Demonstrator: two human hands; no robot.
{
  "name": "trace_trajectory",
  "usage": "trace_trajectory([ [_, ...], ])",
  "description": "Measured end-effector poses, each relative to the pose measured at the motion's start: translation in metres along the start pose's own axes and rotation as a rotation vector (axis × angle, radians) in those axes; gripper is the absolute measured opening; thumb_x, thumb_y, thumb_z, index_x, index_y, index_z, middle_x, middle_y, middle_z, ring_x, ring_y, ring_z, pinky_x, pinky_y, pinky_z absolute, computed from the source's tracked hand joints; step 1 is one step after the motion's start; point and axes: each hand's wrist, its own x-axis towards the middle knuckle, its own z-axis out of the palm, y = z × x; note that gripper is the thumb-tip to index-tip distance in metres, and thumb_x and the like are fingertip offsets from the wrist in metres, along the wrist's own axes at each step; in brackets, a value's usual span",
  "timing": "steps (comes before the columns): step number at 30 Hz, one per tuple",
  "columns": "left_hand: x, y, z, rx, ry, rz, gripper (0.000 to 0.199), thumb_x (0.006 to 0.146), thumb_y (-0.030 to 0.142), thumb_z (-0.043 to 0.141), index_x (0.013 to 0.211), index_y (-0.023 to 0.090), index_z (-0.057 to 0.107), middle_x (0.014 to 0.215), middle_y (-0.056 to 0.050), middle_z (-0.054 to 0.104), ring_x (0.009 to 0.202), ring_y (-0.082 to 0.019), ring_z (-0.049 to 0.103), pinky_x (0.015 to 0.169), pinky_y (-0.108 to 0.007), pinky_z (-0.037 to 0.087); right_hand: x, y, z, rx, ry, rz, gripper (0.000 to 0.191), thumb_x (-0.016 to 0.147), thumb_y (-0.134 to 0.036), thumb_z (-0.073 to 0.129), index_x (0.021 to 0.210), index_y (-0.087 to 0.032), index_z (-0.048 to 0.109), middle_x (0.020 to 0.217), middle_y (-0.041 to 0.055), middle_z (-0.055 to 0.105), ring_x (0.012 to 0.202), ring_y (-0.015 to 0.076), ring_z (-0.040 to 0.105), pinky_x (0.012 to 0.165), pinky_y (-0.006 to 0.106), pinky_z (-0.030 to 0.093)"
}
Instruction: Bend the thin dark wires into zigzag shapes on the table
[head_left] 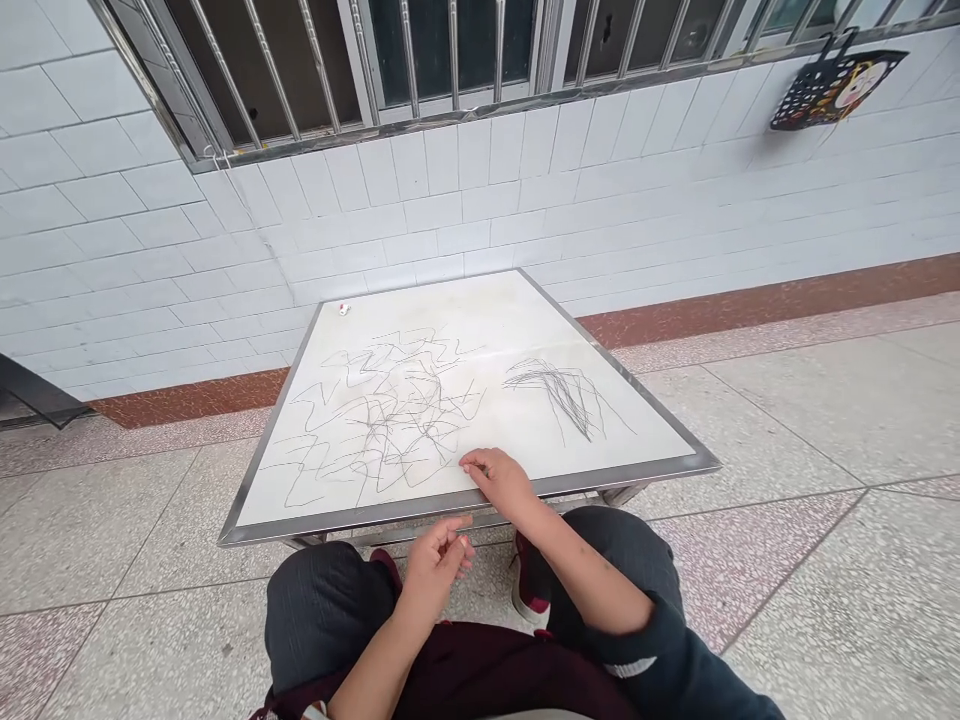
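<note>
A white tabletop (480, 310) with a grey metal edge stands before my knees. Long thin dark strands or lines (405, 420) tangle across its left part; I cannot tell which they are. Farther right is a denser dark bundle (562, 395) of the same kind. Over the near edge, my right hand (501, 482) has thumb and forefinger pinched at the end of the left tangle; anything between them is too thin to make out. My left hand (439, 560) is just off the near edge, fingers curled and thumb drawn in, with a small brownish bit at the fingertips.
A small white and red item (344, 309) lies at the table's far left corner. Behind stands a white tiled wall (450, 215) with barred windows (450, 60). A patterned bag (832, 90) hangs at the upper right. Speckled floor (765, 430) surrounds the table.
</note>
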Motion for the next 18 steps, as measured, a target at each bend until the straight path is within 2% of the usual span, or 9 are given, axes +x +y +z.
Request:
trace_trajectory([
  [4,-0.004,-0.026,-0.006,0.017,0.018,-0.055,0.041,0.073,0.042,0.063,0.103,0.013,0.064,0.068,-0.002,0.060,0.056,-0.012,0.055,0.048,-0.022,0.041,0.008,-0.004,0.002,-0.104,0.026,-0.069,0.020,0.085,-0.023,0.050,0.093,-0.025,0.068,0.087,0.0036,0.067,0.091,0.0207,0.055,0.077,0.032,0.044],
  [11,0.008,-0.041,-0.016,0.024,0.049,-0.085,0.045,0.070,0.045,0.064,0.102,0.014,0.063,0.067,-0.001,0.060,0.057,-0.012,0.055,0.049,-0.022,0.041,0.020,0.000,0.008,-0.127,0.099,-0.162,0.018,0.085,-0.018,0.052,0.089,-0.023,0.068,0.089,0.0034,0.068,0.090,0.0211,0.052,0.079,0.034,0.043],
  [18,0.019,-0.054,-0.022,-0.011,0.070,-0.132,0.048,0.065,0.050,0.067,0.098,0.014,0.064,0.064,0.000,0.060,0.054,-0.013,0.055,0.047,-0.022,0.040,0.025,0.010,0.003,0.043,0.156,-0.104,0.019,0.086,-0.026,0.049,0.091,-0.024,0.067,0.093,0.0034,0.068,0.097,0.0208,0.052,0.085,0.036,0.042],
])
